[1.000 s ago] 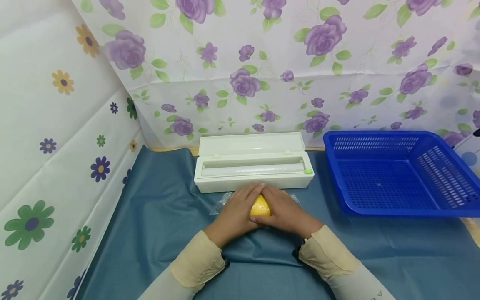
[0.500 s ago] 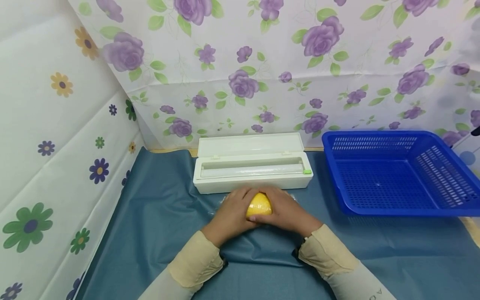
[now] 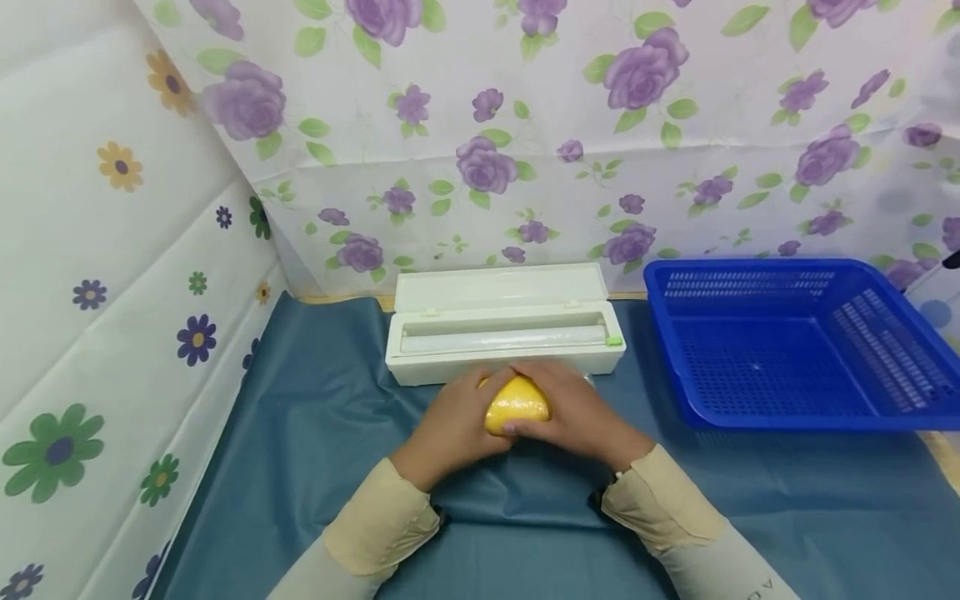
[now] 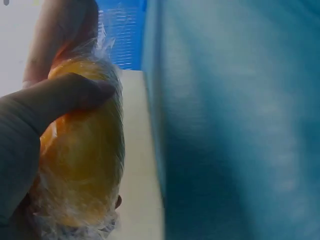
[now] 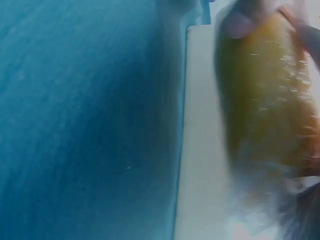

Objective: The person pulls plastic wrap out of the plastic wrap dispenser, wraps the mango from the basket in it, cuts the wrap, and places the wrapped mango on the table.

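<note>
A yellow-orange fruit (image 3: 517,403), round to oval, is wrapped in clear cling film, its exact kind unclear. From the left side my left hand (image 3: 457,425) grips it, and from the right my right hand (image 3: 581,412) grips it too. In the left wrist view a thumb lies across the wrapped fruit (image 4: 82,155), with crumpled film gathered at both ends. Blurred in the right wrist view, the fruit (image 5: 265,95) shows glossy film and loose film at its lower end. Just behind the hands stands a white cling film box (image 3: 506,368), lid raised, holding a roll of film (image 3: 506,339).
To the right sits a blue plastic basket (image 3: 772,367) with perforated walls. A blue-green cloth (image 3: 322,433) covers the table. Flowered sheets (image 3: 420,167) hang behind and along the left side.
Both hands keep their grip while the fruit shifts and turns slightly between them, showing more of its surface. Loose film visible beside the hands earlier is now mostly out of sight.
</note>
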`<state>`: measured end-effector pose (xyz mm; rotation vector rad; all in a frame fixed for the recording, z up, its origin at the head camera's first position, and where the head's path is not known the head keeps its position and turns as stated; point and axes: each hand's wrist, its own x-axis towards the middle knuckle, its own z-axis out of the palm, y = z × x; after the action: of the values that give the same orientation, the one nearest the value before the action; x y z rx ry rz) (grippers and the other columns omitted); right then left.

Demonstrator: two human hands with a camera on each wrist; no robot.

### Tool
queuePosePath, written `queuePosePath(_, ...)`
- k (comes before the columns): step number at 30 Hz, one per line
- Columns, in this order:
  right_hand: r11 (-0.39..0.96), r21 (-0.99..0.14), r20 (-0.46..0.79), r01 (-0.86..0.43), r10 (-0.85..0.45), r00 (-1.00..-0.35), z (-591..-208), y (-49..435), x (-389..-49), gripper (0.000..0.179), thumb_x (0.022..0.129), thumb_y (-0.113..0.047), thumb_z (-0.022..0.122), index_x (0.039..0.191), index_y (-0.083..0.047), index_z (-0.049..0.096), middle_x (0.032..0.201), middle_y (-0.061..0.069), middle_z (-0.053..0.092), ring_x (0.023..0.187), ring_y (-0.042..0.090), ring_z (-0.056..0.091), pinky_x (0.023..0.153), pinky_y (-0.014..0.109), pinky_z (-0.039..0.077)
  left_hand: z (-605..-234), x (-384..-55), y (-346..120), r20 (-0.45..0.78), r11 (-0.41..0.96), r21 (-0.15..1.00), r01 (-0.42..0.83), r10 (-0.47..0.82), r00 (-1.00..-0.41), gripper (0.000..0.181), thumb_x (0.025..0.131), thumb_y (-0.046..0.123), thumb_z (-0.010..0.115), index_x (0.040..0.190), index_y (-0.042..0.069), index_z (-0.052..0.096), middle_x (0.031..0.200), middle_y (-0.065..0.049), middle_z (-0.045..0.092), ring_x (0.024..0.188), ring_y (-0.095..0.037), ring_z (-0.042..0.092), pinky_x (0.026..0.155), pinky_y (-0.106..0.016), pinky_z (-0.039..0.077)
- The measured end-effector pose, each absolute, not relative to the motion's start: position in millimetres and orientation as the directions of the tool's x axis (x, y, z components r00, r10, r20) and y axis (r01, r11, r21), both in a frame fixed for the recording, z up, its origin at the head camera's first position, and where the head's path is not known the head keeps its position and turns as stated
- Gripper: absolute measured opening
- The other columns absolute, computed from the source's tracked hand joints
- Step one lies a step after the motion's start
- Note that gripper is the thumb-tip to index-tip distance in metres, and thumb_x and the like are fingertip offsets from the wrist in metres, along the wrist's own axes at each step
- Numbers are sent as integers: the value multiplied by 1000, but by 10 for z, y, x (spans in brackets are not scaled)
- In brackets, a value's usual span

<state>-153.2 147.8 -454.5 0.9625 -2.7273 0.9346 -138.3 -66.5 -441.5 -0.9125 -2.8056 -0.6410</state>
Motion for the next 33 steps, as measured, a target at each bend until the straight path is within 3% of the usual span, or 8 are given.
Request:
queuePosePath(4, 599, -456, 407, -658, -518, -753, -4427, 1461, -1491, 61, 91, -48, 72, 142, -18, 54, 128, 0, 66, 109, 18, 61, 93, 44, 50, -4278, -1345, -687, 276, 708, 373, 600, 533, -800, 75, 77, 39, 84, 142, 20, 52, 117, -5, 61, 88, -16, 59, 77, -34, 52)
queuePosePath(10, 572, -431, 558, -698, -439, -704, -4389, 1468, -1462, 36, 101, -32, 59, 131, -12, 64, 121, 5, 71, 107, 23, 66, 96, 48, 52, -4201, -1307, -684, 283, 704, 377, 602, 532, -798, 81, 77, 38, 84, 148, 23, 47, 121, -6, 58, 89, -16, 57, 77, -32, 53)
queuePosePath(15, 481, -504, 656, -717, -327, -680, -4389, 1480, -1460, 25, 102, -14, 54, 119, -10, 71, 112, 6, 75, 102, 23, 66, 94, 40, 52, -4176, -1278, -668, 340, 687, 364, 629, 530, -776, 82, 76, 36, 85, 147, 22, 48, 124, -8, 58, 92, -18, 59, 80, -35, 55)
queuePosePath(19, 355, -593, 702, -722, -212, -680, -4373, 1484, -1457, 28, 103, -4, 47, 110, -7, 74, 105, 9, 75, 98, 22, 66, 92, 27, 51, -4152, -1253, -652, 396, 668, 350, 657, 530, -750, 81, 74, 35, 86, 145, 19, 50, 125, -9, 58, 94, -20, 60, 80, -37, 56)
queuePosePath(23, 221, -685, 684, -694, -133, -718, -4354, 1482, -1452, 35, 106, -2, 39, 105, -2, 74, 100, 14, 73, 94, 17, 66, 88, 20, 52, -4132, -1227, -635, 432, 656, 339, 674, 528, -731, 81, 73, 34, 87, 144, 17, 50, 124, -11, 58, 95, -21, 60, 80, -37, 56)
queuePosePath(27, 103, -790, 600, -604, -69, -797, -4321, 1484, -1433, 43, 110, -11, 32, 101, 5, 72, 98, 17, 72, 93, 12, 67, 86, 21, 54, -4123, -1207, -618, 445, 652, 336, 679, 526, -725, 81, 73, 32, 88, 144, 17, 50, 126, -11, 57, 100, -22, 60, 81, -38, 57)
queuePosePath(33, -5, -908, 419, -419, 22, -908, -4276, 1497, -1432, 55, 112, -31, 31, 99, 9, 66, 94, 3, 73, 92, 17, 68, 86, 24, 56, -4115, -1190, -605, 453, 645, 333, 688, 530, -717, 83, 74, 33, 88, 145, 16, 50, 129, -12, 56, 105, -24, 60, 86, -39, 57)
